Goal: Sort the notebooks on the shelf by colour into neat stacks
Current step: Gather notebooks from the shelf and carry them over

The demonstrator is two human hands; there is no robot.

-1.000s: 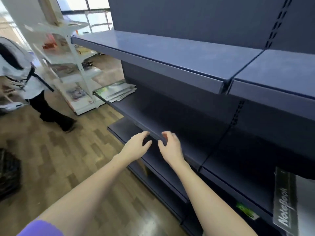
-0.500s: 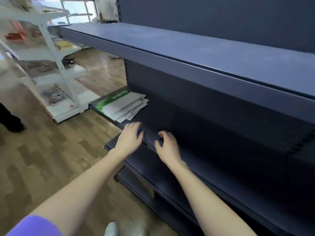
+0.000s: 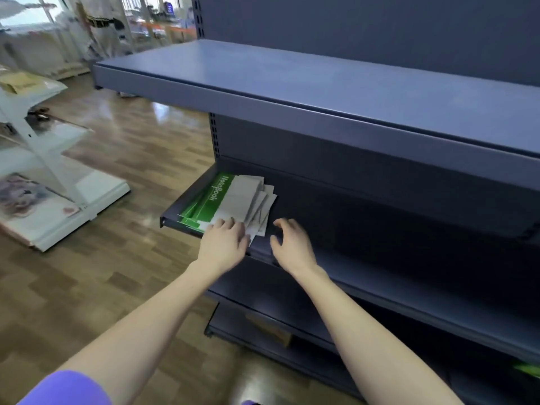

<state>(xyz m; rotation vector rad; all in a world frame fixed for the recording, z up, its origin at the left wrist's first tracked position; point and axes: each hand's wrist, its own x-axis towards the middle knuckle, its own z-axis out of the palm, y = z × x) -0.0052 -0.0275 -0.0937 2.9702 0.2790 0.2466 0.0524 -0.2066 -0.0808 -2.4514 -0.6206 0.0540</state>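
- The green notebooks (image 3: pixel 225 200) lie in a loose, fanned pile at the left end of the dark blue middle shelf (image 3: pixel 380 244), close to its front lip.
- Only the top cover shows in full: a green band along its left side and a pale grey panel beside it. The copies below poke out as slivers of green at the near left and grey corners at the right, so their number cannot be told.
- White lettering on the green band reads "NoteBook", running lengthwise along the cover.
- The left hand (image 3: pixel 225 241) rests flat on the near edge of the pile, fingers straight and together, hiding the near corner of the top cover. It is somewhat blurred.
- The right hand (image 3: pixel 292 244) sits just right of the pile over the shelf's front lip, fingers loosely curled with nothing in them; whether the fingertips touch the shelf is unclear.
- The upper shelf (image 3: pixel 321 83) overhangs the middle one and leaves its back in deep shadow.
- A bright green scrap (image 3: pixel 527 369) at the right edge, low on the unit, is cut off and too blurred to identify.
- A purple sleeve (image 3: pixel 64 388) is clipped by the bottom left corner.
- A white display rack (image 3: pixel 52 171) stands on the wooden floor (image 3: pixel 117 273) to the left; the printed items on it are illegible.
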